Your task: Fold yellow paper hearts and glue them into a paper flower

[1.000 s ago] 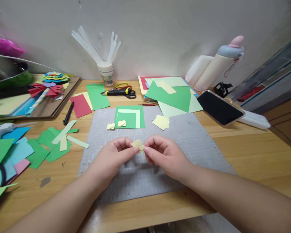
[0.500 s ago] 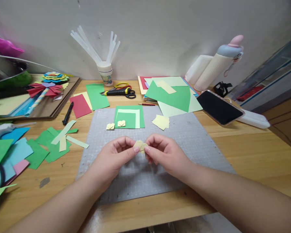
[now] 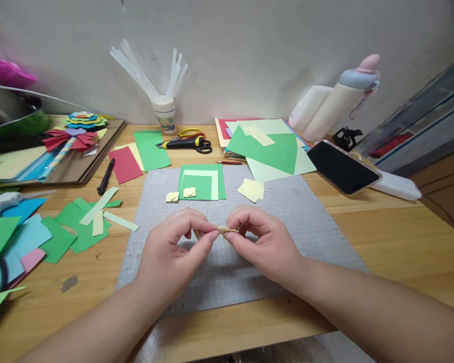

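Both hands meet over the middle of a grey cutting mat. My left hand and my right hand pinch a small folded pale-yellow paper piece between thumbs and fingertips; it now lies flat, seen edge-on. Two similar folded yellow paper hearts rest at the mat's far side, one of them on a green sheet. A loose pale-yellow square lies to their right.
Scissors, a black pen, red and green sheets and a cup of clear sticks stand behind the mat. Paper scraps cover the left. A phone, a bottle and a paper stack are at the right.
The yellow piece has been turned from face-up to flat and edge-on between the fingertips. My left hand's fingers have arched higher over it. Both hands stay in place.
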{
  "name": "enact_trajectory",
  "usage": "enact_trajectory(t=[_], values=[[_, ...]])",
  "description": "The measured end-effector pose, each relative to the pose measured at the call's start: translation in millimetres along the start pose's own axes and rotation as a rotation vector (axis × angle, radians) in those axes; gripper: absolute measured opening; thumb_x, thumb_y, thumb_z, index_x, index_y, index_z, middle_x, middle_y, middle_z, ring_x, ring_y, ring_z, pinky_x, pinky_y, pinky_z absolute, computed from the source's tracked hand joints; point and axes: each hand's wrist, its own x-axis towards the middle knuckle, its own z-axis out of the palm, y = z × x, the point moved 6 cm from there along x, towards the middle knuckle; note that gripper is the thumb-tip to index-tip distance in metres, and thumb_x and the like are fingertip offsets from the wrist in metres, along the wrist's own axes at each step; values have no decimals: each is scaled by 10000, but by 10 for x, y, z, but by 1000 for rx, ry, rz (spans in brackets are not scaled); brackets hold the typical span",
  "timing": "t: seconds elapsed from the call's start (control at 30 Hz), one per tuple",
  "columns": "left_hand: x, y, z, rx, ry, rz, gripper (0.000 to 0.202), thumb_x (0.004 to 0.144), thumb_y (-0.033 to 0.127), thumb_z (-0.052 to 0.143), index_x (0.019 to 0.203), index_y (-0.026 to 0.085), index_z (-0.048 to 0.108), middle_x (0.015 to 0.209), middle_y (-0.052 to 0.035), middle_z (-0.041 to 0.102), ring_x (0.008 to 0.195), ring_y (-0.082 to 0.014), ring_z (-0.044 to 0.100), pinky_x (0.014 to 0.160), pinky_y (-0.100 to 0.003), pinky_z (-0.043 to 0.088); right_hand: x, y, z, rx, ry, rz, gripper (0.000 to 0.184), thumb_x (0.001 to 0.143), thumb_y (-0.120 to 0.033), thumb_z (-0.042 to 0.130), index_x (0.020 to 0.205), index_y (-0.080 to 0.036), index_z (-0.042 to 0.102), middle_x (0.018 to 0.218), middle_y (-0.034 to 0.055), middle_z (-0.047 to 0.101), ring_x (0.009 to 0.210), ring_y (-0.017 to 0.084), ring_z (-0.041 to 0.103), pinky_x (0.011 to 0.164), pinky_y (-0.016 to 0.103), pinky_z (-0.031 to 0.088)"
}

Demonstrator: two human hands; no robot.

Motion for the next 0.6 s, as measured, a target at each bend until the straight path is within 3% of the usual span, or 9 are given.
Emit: enact_trajectory(t=[0.07,0.17,0.3,0.6], values=[[-1,-27,19,-68,-29,-48,39,815,240,644,784,227,623,756,20,604,729,-141,523,688,-267,398,2,-36,-8,-16,7,-38,87,816,-181,615,758,-216,559,719,-12,567,672,127,527,594,260,412],[-4,-148,113,-307,-145,-261,139,850,358,599,851,224,637,839,6,603,762,-142,502,707,-265,393,2,-78,-17,-45,10,-97,92,814,-161,611,753,-215,567,724,-5,577,684,134,535,603,270,416],[-16,-242,213,-516,-256,-481,244,822,421,628,756,187,630,775,6,551,692,-125,424,654,-249,348,-2,-85,-20,-93,3,-133,86,825,-161,611,767,-218,584,718,-5,579,676,135,523,614,278,417],[-38,-235,251,-715,-312,-570,169,726,315,746,798,203,642,774,14,541,689,-116,441,654,-237,355,-14,-123,-33,-112,14,-194,115,825,-107,605,800,-219,606,750,0,598,707,139,537,640,285,430]])
